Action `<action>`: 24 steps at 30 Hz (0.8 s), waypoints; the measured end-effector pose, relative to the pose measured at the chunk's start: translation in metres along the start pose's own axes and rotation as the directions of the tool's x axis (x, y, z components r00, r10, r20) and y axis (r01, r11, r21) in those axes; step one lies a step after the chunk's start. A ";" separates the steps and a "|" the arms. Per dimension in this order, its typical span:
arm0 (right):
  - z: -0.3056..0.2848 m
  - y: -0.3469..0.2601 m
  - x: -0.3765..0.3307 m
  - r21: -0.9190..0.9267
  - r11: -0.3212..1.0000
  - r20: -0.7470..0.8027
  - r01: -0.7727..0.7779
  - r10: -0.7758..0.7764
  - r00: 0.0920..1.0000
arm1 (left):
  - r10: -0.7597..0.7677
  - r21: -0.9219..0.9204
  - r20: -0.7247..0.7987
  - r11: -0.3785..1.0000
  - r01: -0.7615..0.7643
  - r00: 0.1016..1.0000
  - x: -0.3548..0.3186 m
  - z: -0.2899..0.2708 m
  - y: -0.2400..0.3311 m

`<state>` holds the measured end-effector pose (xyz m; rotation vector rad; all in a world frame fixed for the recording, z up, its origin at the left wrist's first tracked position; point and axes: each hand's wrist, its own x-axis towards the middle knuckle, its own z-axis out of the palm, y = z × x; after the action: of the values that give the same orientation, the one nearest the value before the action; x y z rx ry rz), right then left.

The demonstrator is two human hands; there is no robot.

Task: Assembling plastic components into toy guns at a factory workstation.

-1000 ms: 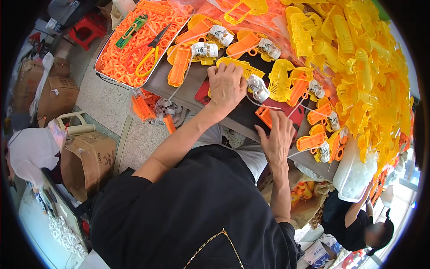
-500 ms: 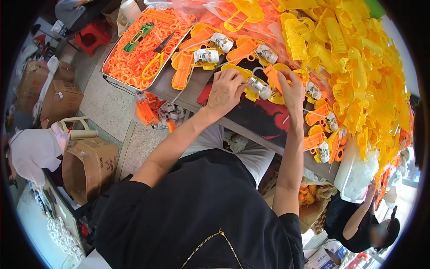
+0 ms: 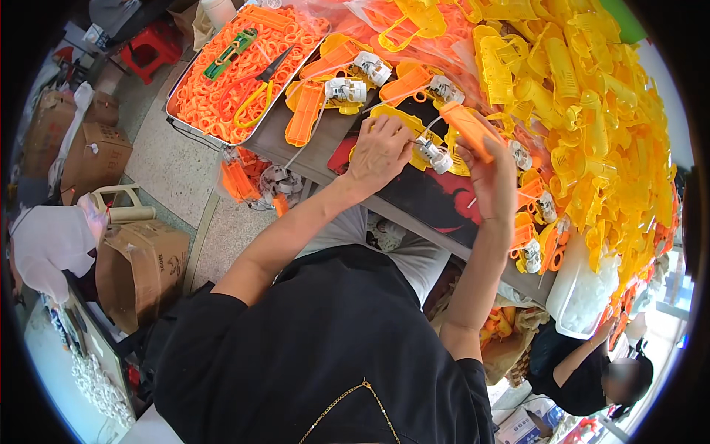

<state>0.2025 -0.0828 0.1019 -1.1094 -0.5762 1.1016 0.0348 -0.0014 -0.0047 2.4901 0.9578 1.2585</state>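
**Work Position and Grip Status**

Right hand [image 3: 495, 177]: raised above the desk [image 3: 325, 155]. Its fingers [image 3: 466, 154] are bent and closed around the lower right end of an orange trough-shaped part [image 3: 466, 126]. The part is tilted, with its free end directed to the upper left.

Left hand [image 3: 381, 154]: palm down, fingers bent and close together over the left end of a yellow shell [image 3: 407, 120]. Whether they pinch the shell or only rest against it cannot be told.

Workpiece: the yellow shell lies on a black mat [image 3: 414, 194] with red markings. A white module [image 3: 435, 156] sits at the shell's right end, between the hands. A white cable [image 3: 429, 127] curves between this module and the orange part.

Surrounding items: more sets of orange, yellow and white parts [image 3: 304, 115] lie nearby. At left, a tray [image 3: 242, 141] holds orange rings [image 3: 200, 103]; a green tool [image 3: 231, 54] and scissors [image 3: 259, 100] with red and yellow handles rest on them. At right is a heap of yellow shells [image 3: 584, 140].
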 end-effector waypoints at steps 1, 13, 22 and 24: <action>0.008 0.007 -0.004 -0.099 0.990 0.050 0.098 -0.093 0.994 | -0.031 -0.011 -0.011 0.999 0.031 0.999 0.000 0.000 0.000; 0.048 0.084 -0.041 -0.709 0.234 0.583 0.665 -0.336 0.740 | -0.427 -0.428 0.112 0.794 0.431 0.897 -0.006 -0.063 -0.010; 0.020 0.063 0.015 -0.840 -0.069 0.489 0.538 -0.522 0.699 | -0.311 -0.265 0.154 0.901 0.342 0.938 -0.010 -0.060 0.000; 0.019 0.074 0.022 -0.817 -0.062 0.528 0.573 -0.479 0.702 | -0.218 -0.039 0.194 0.972 0.230 0.956 -0.017 -0.062 0.000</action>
<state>0.1651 -0.0526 0.0382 -1.6611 -1.8093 -0.1657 -0.0205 -0.0186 0.0224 2.3253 1.0986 0.9483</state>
